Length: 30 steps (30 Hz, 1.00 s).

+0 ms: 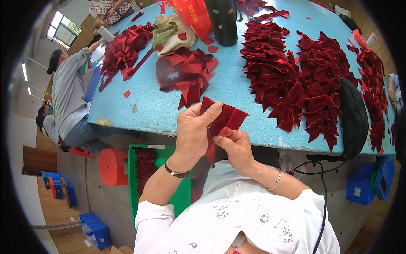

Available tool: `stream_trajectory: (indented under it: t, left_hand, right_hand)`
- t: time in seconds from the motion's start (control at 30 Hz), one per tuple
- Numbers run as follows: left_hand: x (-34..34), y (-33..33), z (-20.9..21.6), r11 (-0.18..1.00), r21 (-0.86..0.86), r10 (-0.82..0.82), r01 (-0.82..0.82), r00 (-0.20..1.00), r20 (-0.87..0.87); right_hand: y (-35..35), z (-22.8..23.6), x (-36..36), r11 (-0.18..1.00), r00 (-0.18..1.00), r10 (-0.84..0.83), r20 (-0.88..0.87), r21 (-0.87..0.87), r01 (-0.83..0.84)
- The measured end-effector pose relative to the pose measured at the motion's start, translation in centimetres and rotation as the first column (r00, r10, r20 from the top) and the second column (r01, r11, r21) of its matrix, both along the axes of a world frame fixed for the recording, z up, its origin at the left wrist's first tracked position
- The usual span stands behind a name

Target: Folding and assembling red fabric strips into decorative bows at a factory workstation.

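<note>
Over the near edge of the table, a dark red velvet ribbon is held folded between both hands, one tail hanging down. My left hand is closed on its left side, thumb pressed on top. On the lower edge, my right hand pinches the same ribbon between thumb and fingers. Just beyond them lies a loose heap of red ribbon pieces. To the right, finished-looking red bows overlap in a long row, with a second row of bows beside it.
A black bottle, a red bag and a pale cloth bundle stand at the back of the blue table. A black pouch with a cable lies right. Below left are a green crate and red roll. Other people sit around.
</note>
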<state>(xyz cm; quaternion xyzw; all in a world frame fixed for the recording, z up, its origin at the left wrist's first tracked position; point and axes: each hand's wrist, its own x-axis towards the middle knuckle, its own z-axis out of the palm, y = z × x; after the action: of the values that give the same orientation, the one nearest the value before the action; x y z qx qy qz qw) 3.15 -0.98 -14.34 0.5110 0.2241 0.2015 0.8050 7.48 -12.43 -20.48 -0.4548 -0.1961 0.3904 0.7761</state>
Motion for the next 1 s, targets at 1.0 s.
stream_trajectory:
  t: [1.0]
  left_hand:
    - [-8.5,0.0,4.1,0.893,0.353,-0.207,0.279,0.951,-0.229]
  right_hand:
    - [-1.4,1.1,2.8,0.865,-0.072,-0.492,0.868,0.497,0.072]
